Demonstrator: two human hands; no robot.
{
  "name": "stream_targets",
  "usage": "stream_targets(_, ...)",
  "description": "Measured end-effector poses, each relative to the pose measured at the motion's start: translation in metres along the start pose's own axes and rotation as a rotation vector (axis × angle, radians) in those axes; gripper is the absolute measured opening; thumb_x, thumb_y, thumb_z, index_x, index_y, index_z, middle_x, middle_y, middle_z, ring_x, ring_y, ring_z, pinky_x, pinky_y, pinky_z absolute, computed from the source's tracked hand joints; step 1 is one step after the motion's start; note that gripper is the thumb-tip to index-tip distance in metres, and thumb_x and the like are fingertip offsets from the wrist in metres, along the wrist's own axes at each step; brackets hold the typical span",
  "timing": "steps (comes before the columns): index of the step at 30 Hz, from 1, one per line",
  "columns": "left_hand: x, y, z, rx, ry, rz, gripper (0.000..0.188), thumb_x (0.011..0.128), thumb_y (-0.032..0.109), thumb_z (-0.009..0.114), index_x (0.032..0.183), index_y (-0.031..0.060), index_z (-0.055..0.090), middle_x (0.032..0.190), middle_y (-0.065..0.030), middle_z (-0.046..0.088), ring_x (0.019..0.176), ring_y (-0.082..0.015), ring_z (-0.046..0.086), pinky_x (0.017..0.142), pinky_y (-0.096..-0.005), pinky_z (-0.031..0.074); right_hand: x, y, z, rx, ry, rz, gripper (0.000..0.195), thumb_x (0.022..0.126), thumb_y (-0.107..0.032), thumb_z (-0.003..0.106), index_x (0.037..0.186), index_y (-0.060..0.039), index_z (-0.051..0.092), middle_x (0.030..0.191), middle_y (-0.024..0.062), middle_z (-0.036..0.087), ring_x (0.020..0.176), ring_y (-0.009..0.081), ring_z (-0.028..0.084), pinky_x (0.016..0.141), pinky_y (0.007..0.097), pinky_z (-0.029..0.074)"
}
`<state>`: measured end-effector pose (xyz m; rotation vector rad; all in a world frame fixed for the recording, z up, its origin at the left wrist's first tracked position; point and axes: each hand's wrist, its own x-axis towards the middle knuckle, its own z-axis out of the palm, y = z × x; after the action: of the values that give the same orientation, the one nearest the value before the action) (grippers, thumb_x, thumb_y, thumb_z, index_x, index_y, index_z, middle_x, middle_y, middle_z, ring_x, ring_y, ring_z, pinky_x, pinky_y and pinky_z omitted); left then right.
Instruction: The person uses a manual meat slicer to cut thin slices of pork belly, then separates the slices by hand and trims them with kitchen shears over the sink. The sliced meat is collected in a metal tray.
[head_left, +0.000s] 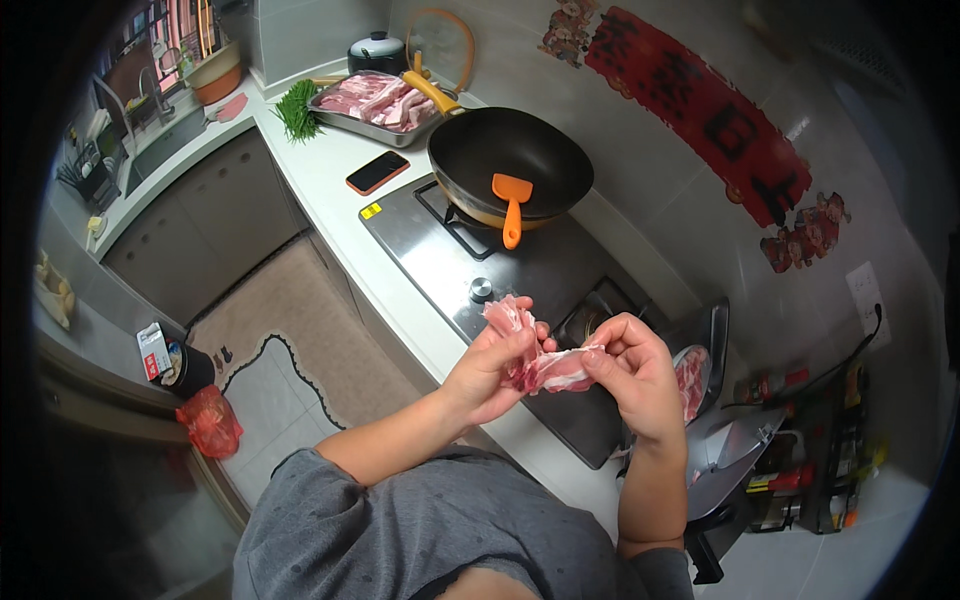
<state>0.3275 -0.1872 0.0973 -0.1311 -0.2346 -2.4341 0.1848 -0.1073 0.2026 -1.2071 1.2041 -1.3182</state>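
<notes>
A thin strip of raw pork (561, 369) with pale fat edges stretches between my two hands, above the near side of the gas cooktop (420, 247). My left hand (501, 360) grips its bunched end, with a folded flap standing up past the thumb. The other end is pinched between the thumb and fingertips of my right hand (634, 367). Behind my right wrist, more sliced meat (691, 379) shows in a dark pan, partly hidden by the arm. Farther off, a black wok (555, 146) sits on the far burner with an orange spatula (512, 206) in it.
A steel tray of sliced pork (409, 138) stands beyond the wok, beside chives (300, 112) and a lidded pot (376, 54). A phone (377, 173) lies on the counter. At right are a grey appliance with a raised lid (727, 457) and a condiment rack (810, 465). A bin (187, 369) stands lower left.
</notes>
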Motion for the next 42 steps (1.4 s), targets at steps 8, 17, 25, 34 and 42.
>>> stream_targets(8, -0.004, 0.010, 0.004, 0.073, 0.047, 0.065, 0.041, 0.087, 0.011, 0.063, 0.120, 0.0153, 0.039, 0.095, -0.0054, 0.057, 0.093, -0.0179, 0.059, 0.083, -0.0351, 0.051, 0.011, 0.001, 0.004, 0.105, -0.017, 0.003, 0.012, 0.088, -0.002, 0.058, 0.097, -0.0034, 0.051, 0.088, 0.0038, 0.059, 0.079, 0.0070, 0.057, 0.070, 0.0207, 0.047)
stream_targets(17, -0.020, 0.023, 0.013, 0.403, 0.058, 0.035, 0.054, 0.078, 0.002, 0.068, 0.121, 0.0143, 0.039, 0.096, -0.0098, 0.061, 0.073, -0.0161, 0.060, 0.059, -0.0268, 0.048, 0.024, 0.008, 0.006, 0.229, -0.011, 0.019, 0.013, 0.092, -0.004, 0.053, 0.103, -0.0049, 0.047, 0.085, 0.0041, 0.058, 0.073, 0.0083, 0.057, 0.062, 0.0222, 0.049)
stream_targets(25, -0.028, 0.021, 0.022, 0.565, 0.047, 0.094, 0.065, 0.071, -0.009, 0.067, 0.122, 0.0113, 0.033, 0.094, -0.0109, 0.061, 0.077, -0.0149, 0.062, 0.049, -0.0223, 0.042, 0.034, 0.019, 0.006, 0.295, -0.071, 0.111, 0.013, 0.095, -0.009, 0.047, 0.108, -0.0051, 0.044, 0.088, 0.0077, 0.058, 0.074, 0.0144, 0.064, 0.056, 0.0273, 0.058)
stream_targets(34, -0.040, 0.026, 0.013, 0.203, 0.025, 0.061, 0.059, 0.078, 0.010, 0.069, 0.128, 0.0129, 0.038, 0.095, -0.0084, 0.055, 0.085, -0.0188, 0.058, 0.071, -0.0306, 0.048, 0.026, 0.013, 0.023, 0.195, -0.127, -0.071, 0.058, 0.069, 0.012, 0.072, 0.117, -0.0007, 0.042, 0.097, 0.0107, 0.059, 0.086, 0.0142, 0.062, 0.076, 0.0279, 0.054)
stream_targets(42, -0.032, 0.024, 0.016, 0.068, -0.010, 0.113, 0.054, 0.092, 0.060, 0.035, 0.116, 0.0133, 0.048, 0.095, -0.0063, 0.053, 0.086, -0.0192, 0.053, 0.078, -0.0349, 0.045, 0.010, -0.017, 0.027, 0.033, -0.290, -0.083, 0.021, 0.072, 0.014, 0.068, 0.088, 0.0040, 0.060, 0.089, 0.0082, 0.062, 0.084, 0.0138, 0.063, 0.076, 0.0268, 0.053)
